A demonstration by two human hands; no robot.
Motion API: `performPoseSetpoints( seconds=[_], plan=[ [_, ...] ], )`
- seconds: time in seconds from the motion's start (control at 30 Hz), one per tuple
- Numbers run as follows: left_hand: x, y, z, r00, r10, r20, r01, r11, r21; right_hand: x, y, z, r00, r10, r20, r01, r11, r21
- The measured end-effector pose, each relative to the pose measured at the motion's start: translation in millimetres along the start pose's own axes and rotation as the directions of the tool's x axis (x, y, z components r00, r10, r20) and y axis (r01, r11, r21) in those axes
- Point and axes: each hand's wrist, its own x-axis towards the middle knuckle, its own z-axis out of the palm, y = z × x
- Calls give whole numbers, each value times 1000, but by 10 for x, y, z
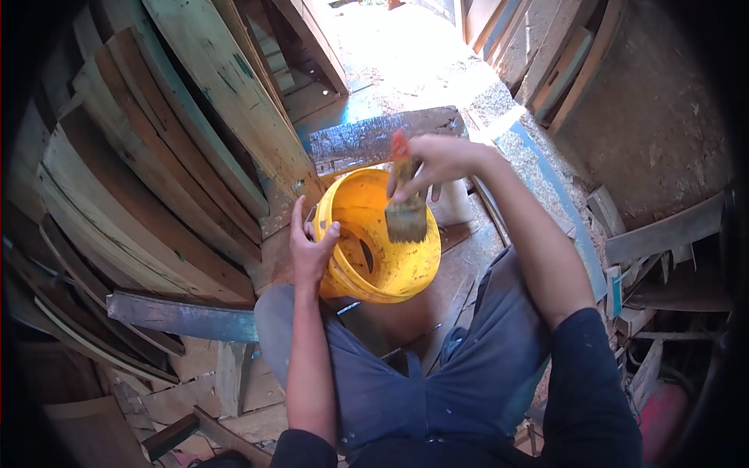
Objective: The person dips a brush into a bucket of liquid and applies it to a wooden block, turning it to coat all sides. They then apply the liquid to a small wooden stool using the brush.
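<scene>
A yellow bucket (pixel 412 271) is tilted between my knees with its mouth toward me, its inside marked with dark stains. My left hand (pixel 313 251) grips the left side of the rim, thumb over the edge and fingers along the outer wall. Over the bucket's right side, my right hand (pixel 441 160) holds a wide paintbrush (pixel 407 221) by its handle. The bristles point down into the mouth and look brownish and dirty; the handle's end is red. Part of the bucket's far rim is hidden behind the brush and hand.
Wooden planks (pixel 148 156) lean in a stack at the left. A weathered board (pixel 374 136) lies just beyond the bucket. A whitish container (pixel 455 204) stands behind my right hand. More timber (pixel 566 74) leans at the upper right, and wood scraps (pixel 636 320) lie at the right.
</scene>
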Motion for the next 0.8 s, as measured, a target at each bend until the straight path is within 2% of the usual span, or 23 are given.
performPoseSetpoints(
  seconds=[0.07, 0.13, 0.2, 0.27, 0.3, 0.37, 0.4, 0.47, 0.5, 0.53, 0.6, 0.63, 0.67, 0.73, 0.8],
  plan=[
    [6, -26, -48, 998, -62, 27, 66, 988, -142, 364, 108, 392, 990, 52, 135, -28, 985, -173],
    [-12, 75, -92, 991, -120, 55, 127, 982, -138, 829, 595, 993, 971, -216, 105, 240, 900, -365],
    [6, 22, -125, 992, -105, 72, 117, 977, -180, 1155, 986, 1585, 889, -424, 173, 453, 871, -191],
    [-4, 30, -154, 991, -99, 92, 114, 978, -173, 1144, 826, 1856, 964, -134, 229, 232, 845, -482],
    [-10, 23, -166, 989, -97, 108, 115, 978, -174, 1170, 772, 1921, 963, -139, 229, 236, 845, -479],
    [-9, -12, -184, 990, -86, 111, 107, 974, -198, 1261, 744, 2046, 966, -101, 238, 234, 732, -640],
    [-31, -40, -195, 990, -75, 119, 100, 970, -223, 1298, 753, 2095, 963, -105, 249, 244, 733, -634],
    [-51, -18, -200, 989, -100, 111, 122, 969, -217, 1425, 902, 2137, 946, -145, 291, 315, 633, -707],
    [-57, -36, -196, 989, -85, 120, 111, 968, -226, 1497, 999, 2152, 944, -211, 254, 326, 711, -623],
    [-66, -70, -196, 989, -73, 128, 102, 966, -237, 1559, 1069, 2184, 942, -211, 262, 332, 712, -619],
    [-73, -107, -189, 989, -44, 145, 79, 965, -249, 1622, 1172, 2243, 997, -18, 69, 43, 926, -374],
    [-78, -64, -171, 987, -38, 158, 74, 971, -225, 1633, 1161, 2217, 994, 27, 106, 3, 963, -271],
    [-78, -17, -160, 985, -30, 171, 65, 977, -202, 1631, 1154, 2185, 995, 30, 98, -2, 961, -275],
    [-77, 1, -162, 984, -20, 174, 58, 974, -217, 1603, 1145, 2097, 993, -90, 81, 112, 940, -323],
    [-43, -112, -155, 991, 4, 132, 24, 977, -210, 1438, 859, 1744, 991, -72, 116, 113, 906, -408]
  ],
)
